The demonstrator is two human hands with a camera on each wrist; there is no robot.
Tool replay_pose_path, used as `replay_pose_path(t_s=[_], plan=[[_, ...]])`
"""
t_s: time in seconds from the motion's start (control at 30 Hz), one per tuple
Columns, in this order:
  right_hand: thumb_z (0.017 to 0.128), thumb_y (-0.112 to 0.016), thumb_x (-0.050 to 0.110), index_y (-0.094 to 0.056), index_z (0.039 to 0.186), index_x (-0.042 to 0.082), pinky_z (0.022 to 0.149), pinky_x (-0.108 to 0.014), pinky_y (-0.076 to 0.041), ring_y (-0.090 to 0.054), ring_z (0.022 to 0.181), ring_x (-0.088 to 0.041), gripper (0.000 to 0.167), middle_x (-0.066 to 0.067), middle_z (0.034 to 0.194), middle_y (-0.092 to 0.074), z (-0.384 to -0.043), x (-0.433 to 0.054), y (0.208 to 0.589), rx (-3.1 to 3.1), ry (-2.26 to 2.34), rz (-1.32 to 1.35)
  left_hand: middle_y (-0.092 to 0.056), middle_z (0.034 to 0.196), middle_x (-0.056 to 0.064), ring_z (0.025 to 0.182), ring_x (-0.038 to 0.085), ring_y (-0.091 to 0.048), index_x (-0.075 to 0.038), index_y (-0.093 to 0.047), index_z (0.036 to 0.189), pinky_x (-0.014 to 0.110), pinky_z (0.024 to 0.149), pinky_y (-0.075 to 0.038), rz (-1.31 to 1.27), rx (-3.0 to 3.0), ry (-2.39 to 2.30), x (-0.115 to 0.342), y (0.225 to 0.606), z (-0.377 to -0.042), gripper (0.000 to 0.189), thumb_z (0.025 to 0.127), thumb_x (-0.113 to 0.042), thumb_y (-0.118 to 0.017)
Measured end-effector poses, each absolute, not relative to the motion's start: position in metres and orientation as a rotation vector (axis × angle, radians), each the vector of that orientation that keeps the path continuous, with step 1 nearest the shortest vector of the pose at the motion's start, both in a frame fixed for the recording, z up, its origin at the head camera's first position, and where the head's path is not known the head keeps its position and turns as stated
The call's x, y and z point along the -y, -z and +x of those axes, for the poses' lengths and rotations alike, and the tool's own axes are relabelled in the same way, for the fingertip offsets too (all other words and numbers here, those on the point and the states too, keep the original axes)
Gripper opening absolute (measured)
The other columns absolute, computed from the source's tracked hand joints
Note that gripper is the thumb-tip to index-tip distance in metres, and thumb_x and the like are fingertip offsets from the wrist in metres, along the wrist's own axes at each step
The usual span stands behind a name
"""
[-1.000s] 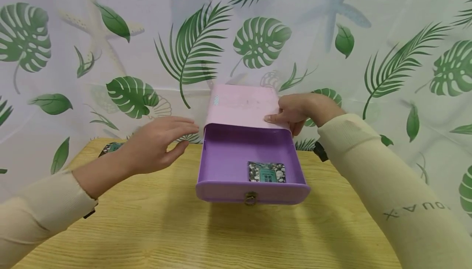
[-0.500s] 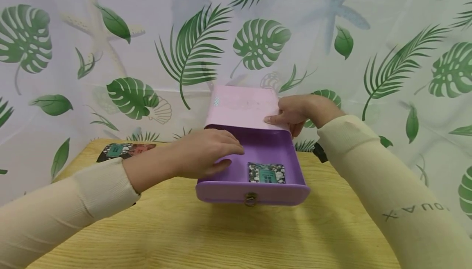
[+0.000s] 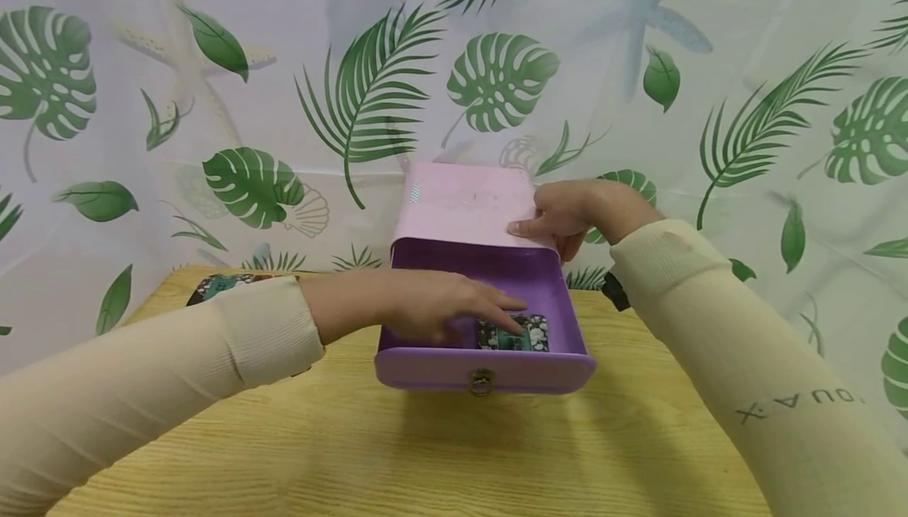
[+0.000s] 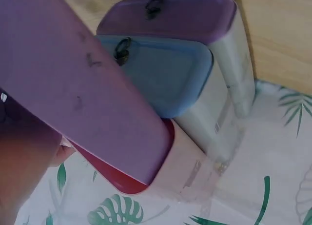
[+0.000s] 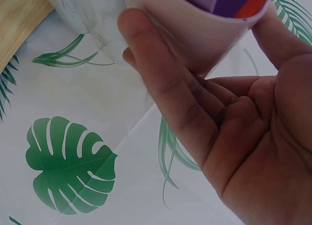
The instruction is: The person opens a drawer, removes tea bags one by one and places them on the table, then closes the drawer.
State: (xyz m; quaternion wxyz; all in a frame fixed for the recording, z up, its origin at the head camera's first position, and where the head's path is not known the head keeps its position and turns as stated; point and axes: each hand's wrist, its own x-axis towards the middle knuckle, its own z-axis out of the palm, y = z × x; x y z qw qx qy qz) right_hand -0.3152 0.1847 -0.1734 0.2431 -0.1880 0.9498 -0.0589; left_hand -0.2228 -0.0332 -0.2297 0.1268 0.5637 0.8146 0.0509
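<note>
A purple drawer (image 3: 485,372) with a ring pull is slid out of its pink casing (image 3: 468,202). Inside, toward the front right, lies a dark tea sachet (image 3: 537,332) with a green label and white flowers. My left hand (image 3: 436,304) reaches in from the left, its fingers stretched over the sachet and hiding part of it. With the thumb on top and fingers underneath, my right hand (image 3: 567,213) grips the casing's front right edge. The right wrist view shows those fingers curled around the casing wall (image 5: 195,34).
Below the opened drawer, the left wrist view shows a blue drawer (image 4: 165,73) and another purple drawer (image 4: 170,17), both closed. At the back left of the wooden table (image 3: 319,454) lie more sachets (image 3: 213,287), partly behind my left sleeve. A leaf-print curtain (image 3: 397,52) hangs directly behind.
My left hand has moved right, from beside the casing into the drawer and over the sachet. The right hand keeps its grip, and the drawer stays where it was.
</note>
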Motion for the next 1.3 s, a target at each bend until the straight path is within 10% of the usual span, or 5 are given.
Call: replay_pose_path(t_s=[0.23, 0.5, 0.7, 0.93, 1.3], plan=[[0.105, -0.044, 0.047, -0.066, 0.105, -0.005, 0.087, -0.041, -0.058, -0.075, 0.076, -0.024, 0.057, -0.015, 0.088, -0.075, -0.314, -0.185, 0.174, -2.605, 0.133, -0.521, -0.018, 0.167, 0.004, 0.155, 0.027, -0.008, -0.016, -0.035, 0.156, 0.039, 0.125, -0.011, 1.603, -2.117, -0.183, 0.02, 0.235, -0.225, 0.066, 0.096, -0.01, -0.062], [0.105, -0.045, 0.045, -0.065, 0.105, -0.006, 0.08, -0.039, -0.059, -0.075, 0.076, -0.026, 0.055, -0.016, 0.088, -0.075, -0.315, -0.185, 0.175, -2.594, 0.17, -0.514, -0.032, 0.162, 0.004, 0.15, 0.023, -0.03, -0.019, -0.048, 0.148, 0.037, 0.121, -0.026, 1.562, -2.323, -0.024, 0.017, 0.242, -0.224, 0.059, 0.093, -0.012, -0.068], [0.105, -0.045, 0.045, -0.065, 0.105, -0.006, 0.08, -0.038, -0.059, -0.075, 0.074, -0.023, 0.055, -0.015, 0.089, -0.075, -0.314, -0.185, 0.174, -2.599, 0.161, -0.519, -0.068, 0.124, 0.001, 0.109, 0.014, -0.065, -0.011, -0.06, 0.134, 0.029, 0.096, -0.052, 1.577, -2.506, -0.034, 0.022, 0.241, -0.225, 0.052, 0.087, -0.024, -0.077], [0.104, -0.046, 0.045, -0.063, 0.107, -0.006, 0.078, -0.037, -0.06, -0.075, 0.074, -0.023, 0.053, -0.015, 0.091, -0.074, -0.312, -0.186, 0.174, -2.609, 0.177, -0.508, -0.065, 0.081, -0.004, 0.074, 0.01, -0.059, -0.013, -0.066, 0.099, 0.025, 0.066, -0.049, 1.632, -2.557, 0.054, 0.026, 0.236, -0.222, 0.025, 0.081, -0.023, -0.08], [0.104, -0.046, 0.046, -0.063, 0.105, -0.005, 0.075, -0.037, -0.06, -0.075, 0.074, -0.024, 0.053, -0.015, 0.091, -0.074, -0.313, -0.185, 0.174, -2.605, 0.199, -0.528, -0.063, 0.081, -0.002, 0.074, 0.014, -0.058, -0.012, -0.063, 0.098, 0.03, 0.066, -0.049, 1.544, -2.7, -0.005, 0.04, 0.239, -0.22, 0.024, 0.078, 0.001, -0.064]])
